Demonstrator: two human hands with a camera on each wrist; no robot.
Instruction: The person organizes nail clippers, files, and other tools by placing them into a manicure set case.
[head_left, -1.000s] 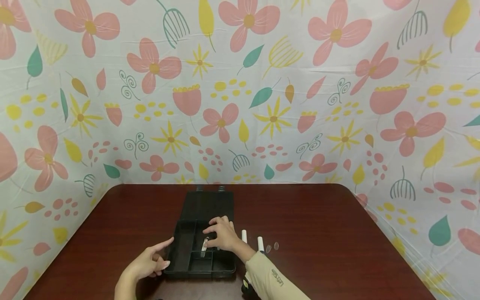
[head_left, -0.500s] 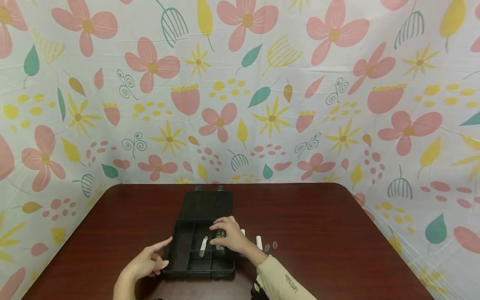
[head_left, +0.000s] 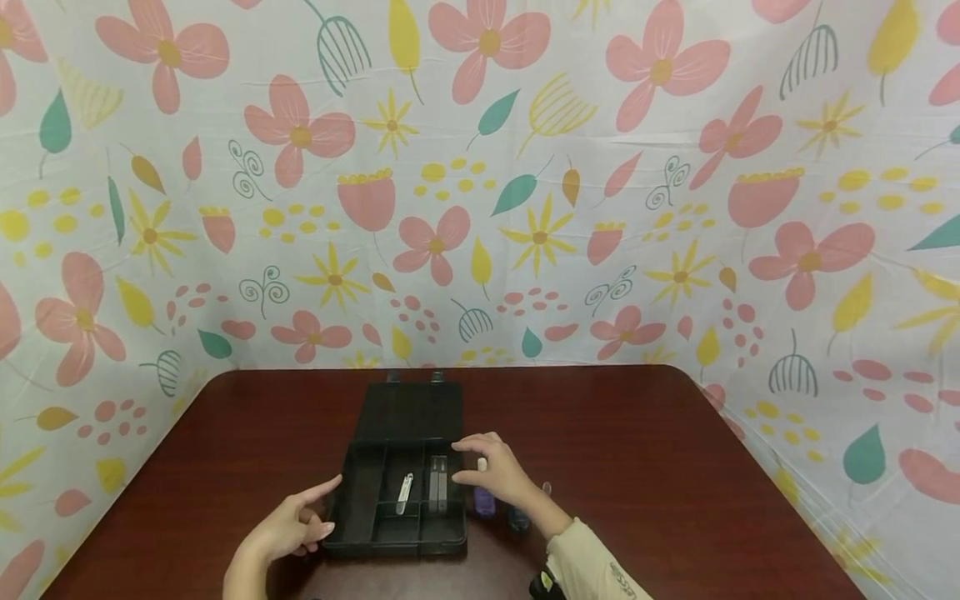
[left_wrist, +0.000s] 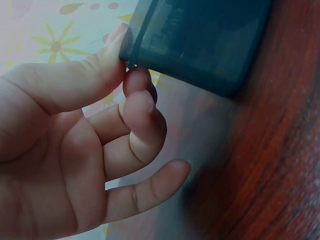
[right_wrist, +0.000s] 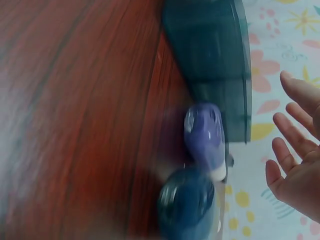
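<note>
A black compartment box (head_left: 358, 492) lies with its lid folded back on the table. My left hand (head_left: 281, 529) touches the box's left wall, index finger stretched along it and thumb near the front corner. Inside the box a silver nail clipper (head_left: 405, 493) lies slanted across a divider. Two slim grey-and-clear rectangular pieces (head_left: 438, 483) lie side by side in the right compartment. My right hand (head_left: 502, 475) is held just off the box's right edge, thumb and fingers spread, holding nothing. Beneath it are a purple nail polish bottle (right_wrist: 204, 132) and a dark blue bottle (right_wrist: 185, 202).
The open lid (head_left: 411, 411) reaches toward the table's back edge. A small clear oval piece (head_left: 547, 488) shows just behind my right wrist. A floral cloth (head_left: 480, 208) hangs behind the brown table (head_left: 637, 467).
My right hand has moved out of the box to the right, toward the bottles, uncovering the two slim pieces in the right compartment. The left hand stays at the box's side.
</note>
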